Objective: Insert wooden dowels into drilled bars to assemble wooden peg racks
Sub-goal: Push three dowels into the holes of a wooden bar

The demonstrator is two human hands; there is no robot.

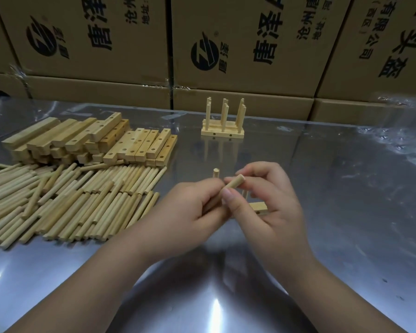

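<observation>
Your left hand [192,210] and right hand [271,205] meet low over the shiny table [346,236]. The right thumb and fingers pinch one tilted dowel [235,183]. Your left fingers curl at its lower end, but I cannot tell whether they grip anything. A second dowel [216,174] stands upright just behind them. One drilled bar [258,207] lies under your right hand, mostly hidden. Loose dowels [70,195] and stacked bars [89,140] lie to the left. Finished racks [222,123] show three columns of pegs before cardboard boxes [238,44].
</observation>
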